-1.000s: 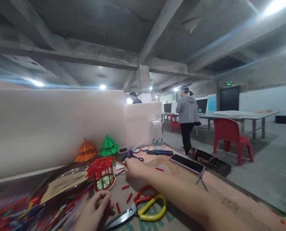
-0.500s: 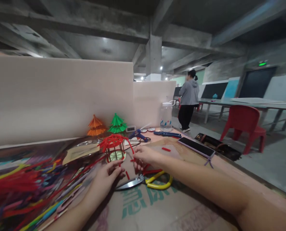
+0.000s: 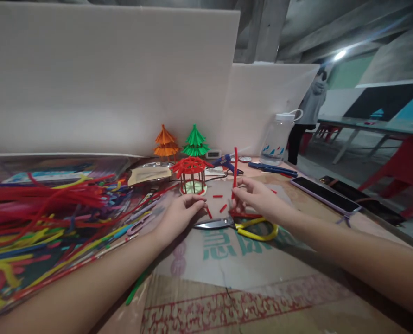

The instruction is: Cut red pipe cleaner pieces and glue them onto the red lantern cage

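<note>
My right hand (image 3: 250, 197) pinches a red pipe cleaner (image 3: 235, 169) that stands up from the fingers. My left hand (image 3: 183, 211) is closed, thumb and forefinger together, just in front of a small pavilion (image 3: 191, 174) with a red lattice roof, brown posts and a pale green base. Whether the left fingertips hold anything I cannot make out. Short red pipe cleaner pieces (image 3: 218, 196) lie between the hands, one close to the left fingertips. Below the hands, scissors with yellow handles (image 3: 257, 228) rest on the table, blades pointing left.
Many coloured pipe cleaners (image 3: 60, 199) are heaped at left. Behind stand an orange tiered tree-like model (image 3: 166, 141), a green one (image 3: 195, 141), a blue glue gun (image 3: 225, 161) and a water bottle (image 3: 275, 139). A phone (image 3: 324, 194) lies right; a person (image 3: 312, 102) stands beyond.
The view has tilted down and turned left. My hands have moved apart, and the red pipe cleaner in my right hand now stands upright. More short red pieces show on the table.
</note>
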{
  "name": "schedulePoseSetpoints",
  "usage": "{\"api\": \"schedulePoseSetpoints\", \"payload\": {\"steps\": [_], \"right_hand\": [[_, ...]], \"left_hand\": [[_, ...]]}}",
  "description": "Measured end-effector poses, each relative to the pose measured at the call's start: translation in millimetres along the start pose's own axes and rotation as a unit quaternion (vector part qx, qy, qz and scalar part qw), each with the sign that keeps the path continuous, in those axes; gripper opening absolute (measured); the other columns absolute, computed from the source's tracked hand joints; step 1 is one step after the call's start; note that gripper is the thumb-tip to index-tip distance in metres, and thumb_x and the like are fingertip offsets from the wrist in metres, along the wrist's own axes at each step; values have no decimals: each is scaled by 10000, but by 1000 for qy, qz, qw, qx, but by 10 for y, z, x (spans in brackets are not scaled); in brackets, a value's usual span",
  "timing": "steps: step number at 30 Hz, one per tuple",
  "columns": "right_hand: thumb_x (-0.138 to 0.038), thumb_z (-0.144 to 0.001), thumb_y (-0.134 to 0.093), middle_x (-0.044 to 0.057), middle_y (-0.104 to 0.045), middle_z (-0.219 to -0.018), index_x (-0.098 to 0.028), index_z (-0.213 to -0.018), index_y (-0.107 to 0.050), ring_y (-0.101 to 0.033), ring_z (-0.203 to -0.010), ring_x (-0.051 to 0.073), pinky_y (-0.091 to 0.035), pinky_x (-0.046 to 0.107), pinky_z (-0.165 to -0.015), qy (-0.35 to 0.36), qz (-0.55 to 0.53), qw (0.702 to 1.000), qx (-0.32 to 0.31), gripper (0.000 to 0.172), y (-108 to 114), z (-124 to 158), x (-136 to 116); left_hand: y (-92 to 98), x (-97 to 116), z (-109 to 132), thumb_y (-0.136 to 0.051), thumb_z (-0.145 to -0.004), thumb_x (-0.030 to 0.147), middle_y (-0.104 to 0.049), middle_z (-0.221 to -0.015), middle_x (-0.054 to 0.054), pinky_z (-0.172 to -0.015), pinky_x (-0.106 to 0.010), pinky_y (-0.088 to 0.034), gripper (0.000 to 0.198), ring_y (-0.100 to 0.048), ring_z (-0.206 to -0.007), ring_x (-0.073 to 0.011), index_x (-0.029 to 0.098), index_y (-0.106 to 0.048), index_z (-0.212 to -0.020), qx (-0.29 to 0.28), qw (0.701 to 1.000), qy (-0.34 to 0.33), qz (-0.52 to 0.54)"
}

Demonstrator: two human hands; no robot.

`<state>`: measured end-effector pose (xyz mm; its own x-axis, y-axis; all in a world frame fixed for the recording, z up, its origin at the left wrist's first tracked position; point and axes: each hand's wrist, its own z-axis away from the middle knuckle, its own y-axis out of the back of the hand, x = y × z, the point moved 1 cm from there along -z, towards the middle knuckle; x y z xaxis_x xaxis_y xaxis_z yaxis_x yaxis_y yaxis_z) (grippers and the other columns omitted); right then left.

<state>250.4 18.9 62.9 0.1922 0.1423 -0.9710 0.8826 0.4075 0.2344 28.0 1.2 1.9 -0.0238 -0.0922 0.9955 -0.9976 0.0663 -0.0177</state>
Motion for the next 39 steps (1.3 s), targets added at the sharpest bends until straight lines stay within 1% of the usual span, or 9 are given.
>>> {"api": "schedulePoseSetpoints", "payload": {"steps": [4, 8, 11, 17, 21, 24, 28, 33, 39], "right_hand": [[-198, -918, -532, -31, -684, -623, -211, -888, -472, -635, -495, 108, -489, 194, -475, -12, 44, 998, -48, 68, -205, -181, -33], [-200, -912, -541, -90, -555, -475, -209, -855, -478, -479, -382, 77, -359, 167, -392, -3, 56, 996, -68, 86, -422, -334, 57], [-211, -887, -575, -88, -535, -505, -197, -841, -504, -474, -420, 73, -345, 169, -405, 24, 40, 997, -59, 86, -494, -360, 148], [-195, -878, -581, -72, -569, -567, -199, -816, -506, -526, -473, 77, -414, 177, -446, 29, -8, 998, -53, 97, -491, -328, 219], [-193, -868, -608, -66, -593, -597, -195, -827, -516, -546, -492, 78, -425, 175, -455, 29, -23, 997, -64, 101, -479, -337, 232], [-204, -881, -604, -58, -603, -604, -190, -839, -530, -557, -507, 81, -442, 180, -477, 34, -30, 997, -64, 86, -476, -340, 234], [-237, -897, -598, -57, -597, -593, -190, -840, -536, -538, -487, 78, -415, 175, -450, 43, -45, 997, -51, 96, -483, -321, 217], [-248, -886, -614, -73, -565, -578, -199, -818, -526, -494, -455, 72, -381, 176, -427, 41, -35, 998, -40, 121, -483, -297, 201], [-251, -897, -591, -78, -554, -572, -207, -818, -502, -480, -447, 74, -382, 176, -428, 35, -36, 997, -50, 127, -484, -292, 201]], "left_hand": [[-3, 35, 13, -815, -690, 377, -760, -896, -75, -789, -304, -570, 342, -713, -791, -177, 133, -734, -916, 2, 1000, 8, 10], [25, 87, 24, -750, -739, 400, -751, -814, -53, -717, -288, -541, 280, -686, -734, -175, 142, -726, -847, 5, 997, -19, -72], [29, 134, 38, -703, -774, 425, -743, -761, -38, -659, -271, -511, 273, -665, -691, -172, 153, -719, -804, -4, 991, -32, -134], [16, 169, 55, -686, -791, 460, -759, -779, -39, -708, -281, -511, 309, -675, -713, -184, 154, -734, -799, -28, 988, -35, -150], [24, 167, 54, -680, -794, 441, -773, -816, -38, -710, -276, -498, 303, -676, -725, -185, 155, -758, -855, -46, 984, -37, -166], [24, 166, 58, -680, -793, 438, -773, -803, -38, -711, -277, -500, 295, -678, -729, -189, 156, -760, -828, -44, 982, -45, -177], [17, 154, 64, -701, -789, 445, -780, -810, -33, -726, -282, -514, 274, -692, -744, -194, 180, -763, -824, -48, 984, -42, -164], [39, 132, 42, -708, -778, 526, -781, -829, -59, -761, -299, -505, 370, -697, -771, -205, 164, -768, -822, -75, 989, -20, -127], [67, 100, 15, -702, -773, 567, -780, -841, -64, -776, -304, -498, 431, -689, -775, -202, 149, -768, -851, -82, 989, -15, -125]]}}
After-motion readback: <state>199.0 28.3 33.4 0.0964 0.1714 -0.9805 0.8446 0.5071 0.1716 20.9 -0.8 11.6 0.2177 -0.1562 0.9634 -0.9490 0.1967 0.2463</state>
